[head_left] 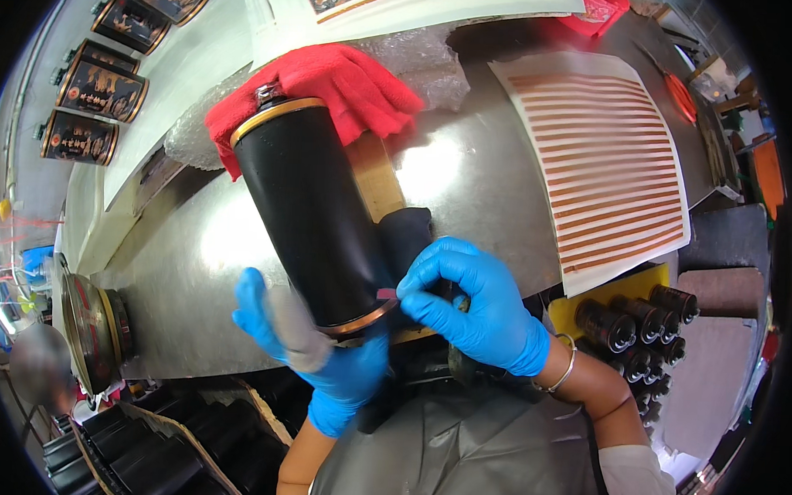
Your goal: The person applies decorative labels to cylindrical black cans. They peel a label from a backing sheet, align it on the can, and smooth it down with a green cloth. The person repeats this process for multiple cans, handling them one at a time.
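A black cylindrical bottle (313,210) with gold bands at both ends lies aslant, its far end by a red towel (353,89). Around its near end, my blue-gloved left hand (327,358) is slightly blurred, with fingers apart; a grey-beige covering shows over part of them. Whether those fingers press on the bottle is unclear. At the bottle's lower right edge, my blue-gloved right hand (472,307) pinches a small reddish strip (386,293) between thumb and forefinger. A dark cloth-like piece (405,235) lies beside the bottle, just beyond the right hand.
On the metal table, a white sheet with copper-brown strips (604,159) lies to the right. Several decorated black bottles (101,89) stand far left. Scissors with red handles (679,93) are at the far right. Crates of black cylinders (149,444) sit lower left; a yellow crate (577,311) holds bottles.
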### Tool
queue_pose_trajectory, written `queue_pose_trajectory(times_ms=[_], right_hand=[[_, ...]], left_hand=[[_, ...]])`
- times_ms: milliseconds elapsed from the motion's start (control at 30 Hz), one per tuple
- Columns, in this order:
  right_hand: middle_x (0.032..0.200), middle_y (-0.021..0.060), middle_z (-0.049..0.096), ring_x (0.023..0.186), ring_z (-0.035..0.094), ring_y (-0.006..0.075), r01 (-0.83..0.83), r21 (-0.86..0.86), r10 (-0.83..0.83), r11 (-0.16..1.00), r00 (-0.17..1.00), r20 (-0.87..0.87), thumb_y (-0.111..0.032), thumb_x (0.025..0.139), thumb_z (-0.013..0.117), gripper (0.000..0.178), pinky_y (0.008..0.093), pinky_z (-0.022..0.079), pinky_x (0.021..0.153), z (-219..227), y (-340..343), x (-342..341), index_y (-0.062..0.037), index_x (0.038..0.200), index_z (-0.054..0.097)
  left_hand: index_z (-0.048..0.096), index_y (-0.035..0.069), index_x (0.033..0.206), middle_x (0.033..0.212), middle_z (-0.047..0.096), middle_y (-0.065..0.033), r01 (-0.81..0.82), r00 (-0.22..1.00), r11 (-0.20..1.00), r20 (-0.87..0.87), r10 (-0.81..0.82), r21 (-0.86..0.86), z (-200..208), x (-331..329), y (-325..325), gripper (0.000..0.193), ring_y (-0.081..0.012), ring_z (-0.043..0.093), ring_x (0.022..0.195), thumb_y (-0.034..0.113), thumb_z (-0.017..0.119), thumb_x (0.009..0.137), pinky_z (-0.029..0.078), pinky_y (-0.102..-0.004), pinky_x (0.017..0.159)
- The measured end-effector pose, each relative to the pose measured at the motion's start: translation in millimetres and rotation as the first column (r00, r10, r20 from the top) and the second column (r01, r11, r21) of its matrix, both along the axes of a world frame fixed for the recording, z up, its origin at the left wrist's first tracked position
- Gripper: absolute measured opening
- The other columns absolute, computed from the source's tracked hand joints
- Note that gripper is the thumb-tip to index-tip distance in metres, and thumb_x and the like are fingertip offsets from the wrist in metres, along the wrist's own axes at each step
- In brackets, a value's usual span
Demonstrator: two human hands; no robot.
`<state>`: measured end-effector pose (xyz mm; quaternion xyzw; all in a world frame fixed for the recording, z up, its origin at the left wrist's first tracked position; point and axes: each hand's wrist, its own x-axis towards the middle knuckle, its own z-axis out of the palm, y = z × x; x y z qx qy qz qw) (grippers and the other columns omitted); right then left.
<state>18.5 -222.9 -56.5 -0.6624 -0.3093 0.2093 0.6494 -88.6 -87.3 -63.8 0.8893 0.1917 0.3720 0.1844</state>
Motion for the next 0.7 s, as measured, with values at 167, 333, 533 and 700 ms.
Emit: queue_pose_trajectory(times_ms=[167,333,533,700], right_hand=[[0.081,0.0064,0.058,0.076,0.057,0.0194,0.008,-0.047,-0.008,0.999,1.0,0.0,-0.01,0.073,0.073,0.015,0.0278,0.045,0.067,0.5,1.0,-1.6,-0.0055,0.082,0.062],[0.079,0.0073,0.054,0.072,0.058,0.0218,0.042,-0.015,-0.044,0.999,0.995,-0.09,-0.02,0.071,0.077,0.026,0.03,0.046,0.061,9.7,0.1,-5.8,-0.0066,0.083,0.058],[0.084,0.0071,0.052,0.069,0.058,0.0218,0.131,-0.205,-0.098,0.97,0.982,0.16,-0.028,0.069,0.078,0.039,0.0307,0.047,0.059,24.5,14.2,-17.1,-0.0068,0.09,0.053],[0.094,0.011,0.052,0.078,0.06,0.02,0.074,-0.087,-0.085,0.993,0.989,-0.125,-0.012,0.076,0.069,0.038,0.0298,0.05,0.068,15.1,5.8,-22.9,-0.0035,0.109,0.051]], left_hand=[[0.035,0.001,0.133,0.122,0.051,-0.0144,0.207,0.977,0.878,0.144,-0.16,-0.432,5.6,2.5,16.8,0.085,-0.0251,0.052,0.112,0.014,0.083,0.064,0.032,-0.0402,0.103],[0.002,0.006,0.147,0.127,0.047,-0.0138,0.22,0.96,0.645,0.043,-0.278,-0.732,8.4,-12.7,20.0,0.102,-0.0203,0.052,0.109,-0.01,0.068,0.07,0.047,-0.0317,0.091],[0.001,0.008,0.147,0.137,0.039,-0.0151,0.322,0.928,0.604,0.116,-0.355,-0.729,3.0,-14.7,22.7,0.1,-0.0203,0.049,0.113,-0.009,0.066,0.073,0.045,-0.0317,0.093],[0.028,0.001,0.139,0.134,0.042,-0.0151,0.292,0.952,0.575,0.174,-0.251,-0.764,-5.3,-9.8,21.5,0.077,-0.0246,0.047,0.119,0.003,0.071,0.075,0.039,-0.0372,0.1]])
